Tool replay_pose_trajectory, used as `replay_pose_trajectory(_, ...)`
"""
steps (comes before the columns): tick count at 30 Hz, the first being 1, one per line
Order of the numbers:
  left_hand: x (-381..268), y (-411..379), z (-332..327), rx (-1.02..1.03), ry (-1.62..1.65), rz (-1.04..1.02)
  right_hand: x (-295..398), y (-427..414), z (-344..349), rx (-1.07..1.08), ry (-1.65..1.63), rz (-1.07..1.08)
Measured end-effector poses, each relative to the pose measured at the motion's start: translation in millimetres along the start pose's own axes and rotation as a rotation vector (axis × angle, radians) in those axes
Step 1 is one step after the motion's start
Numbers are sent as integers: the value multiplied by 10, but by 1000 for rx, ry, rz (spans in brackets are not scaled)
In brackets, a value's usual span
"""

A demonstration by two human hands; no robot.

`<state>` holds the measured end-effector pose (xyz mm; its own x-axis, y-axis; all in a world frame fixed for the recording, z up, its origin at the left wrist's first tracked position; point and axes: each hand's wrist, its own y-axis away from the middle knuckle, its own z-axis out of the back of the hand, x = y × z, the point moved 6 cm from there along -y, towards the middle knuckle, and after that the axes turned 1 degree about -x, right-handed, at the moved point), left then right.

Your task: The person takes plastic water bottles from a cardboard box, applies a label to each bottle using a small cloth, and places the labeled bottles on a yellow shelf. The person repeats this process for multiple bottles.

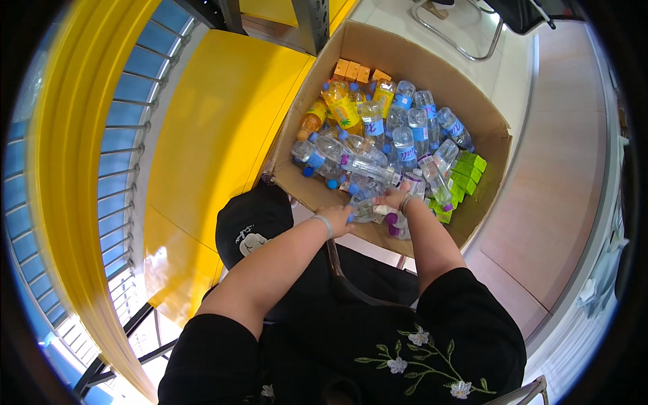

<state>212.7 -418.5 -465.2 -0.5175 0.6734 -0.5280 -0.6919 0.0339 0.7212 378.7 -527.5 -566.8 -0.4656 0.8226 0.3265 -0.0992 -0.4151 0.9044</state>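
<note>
A clear plastic bottle with a blue cap lies on its side between my hands, at the near edge of a large cardboard box. My left hand has its fingers around the capped end. At the other end, my right hand grips the bottle's base, its fingertips partly hidden among other bottles. Just beyond lies a clear bottle with a purple cap. Two more purple caps show beside my right wrist. Many blue-labelled water bottles fill the middle of the box.
Yellow drink bottles and orange cartons occupy the box's far left. Green cartons are stacked along its right wall. A yellow surface adjoins the box on the left. A black bag sits by my left forearm; a metal-framed chair stands behind.
</note>
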Motion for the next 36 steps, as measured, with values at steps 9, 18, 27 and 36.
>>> replay_pose_trajectory(9,213,259,251,-270,71,40,377,276,4,-30,-181,114)
replay_pose_trajectory(18,367,926,750,-533,211,38,763,254,-13,-103,-229,289)
replay_pose_trajectory(27,382,2035,1091,-880,426,5,1721,779,69,20,-431,527)
replay_pose_trajectory(36,-71,3202,1370,-1199,479,-42,2596,1706,52,261,-760,656)
